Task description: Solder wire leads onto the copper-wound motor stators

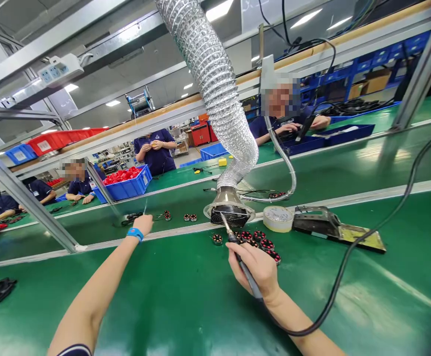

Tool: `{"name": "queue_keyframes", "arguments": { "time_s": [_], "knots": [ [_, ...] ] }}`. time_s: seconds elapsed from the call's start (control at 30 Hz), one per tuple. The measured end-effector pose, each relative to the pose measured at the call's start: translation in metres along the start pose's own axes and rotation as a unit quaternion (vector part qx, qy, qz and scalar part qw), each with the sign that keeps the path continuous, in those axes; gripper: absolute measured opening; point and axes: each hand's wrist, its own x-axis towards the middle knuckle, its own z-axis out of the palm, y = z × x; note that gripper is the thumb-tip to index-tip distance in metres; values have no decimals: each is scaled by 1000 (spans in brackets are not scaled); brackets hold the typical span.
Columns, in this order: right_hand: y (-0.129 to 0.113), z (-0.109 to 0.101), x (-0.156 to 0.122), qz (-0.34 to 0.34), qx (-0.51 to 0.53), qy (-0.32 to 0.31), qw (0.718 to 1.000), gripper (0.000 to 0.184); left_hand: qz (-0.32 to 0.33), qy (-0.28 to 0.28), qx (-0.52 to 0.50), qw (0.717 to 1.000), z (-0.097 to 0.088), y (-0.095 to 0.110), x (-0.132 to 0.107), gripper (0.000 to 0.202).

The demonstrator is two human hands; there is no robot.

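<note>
My right hand [255, 267] is wrapped around the grey handle of a soldering iron [247, 272], its metal tip pointing up and left in front of the fume hood's dark grille [230, 216]. Just beyond the fingers lie several small round motor stators [265, 244] with red and dark windings, and a single stator [217, 239] sits left of the tip. Stretched forward on the left, my left hand [143, 225] is closed; a thin pale strand rises from its fingers, too fine to identify. Near it are black cables [132, 218] and more stators [190, 217].
A silver flexible duct [215, 89] hangs down to the hood. Right of it are a tape roll [278, 219] and a soldering iron stand [319, 222]. The iron's black cord [343, 277] loops across the right side. Co-workers [156, 151] sit across the green bench [171, 301].
</note>
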Motion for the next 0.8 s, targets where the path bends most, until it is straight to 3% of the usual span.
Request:
{"name": "queue_keyframes", "arguments": {
  "time_s": [0.17, 0.43, 0.6, 0.73, 0.8],
  "knots": [
    [-1, 0, 2, 2, -5, -7, 1000, 24, 35, -33, -59, 997, 37, 63, 32, 36],
    [3, 3, 15, 19, -18, 14, 1000, 18, 61, -10, -100, 993, 22, 118, 80, 74],
    [7, 6, 18, 21, -34, 4, 999, 15, 84, -28, -60, 994, 22, 134, 97, 63],
    [9, 5, 19, 28, -51, -29, 998, 15, 93, -29, -39, 994, 23, 130, 100, 57],
    [12, 3, 20, 25, -67, -12, 997, 14, 96, -24, -37, 994, 22, 125, 97, 58]
  ]
}}
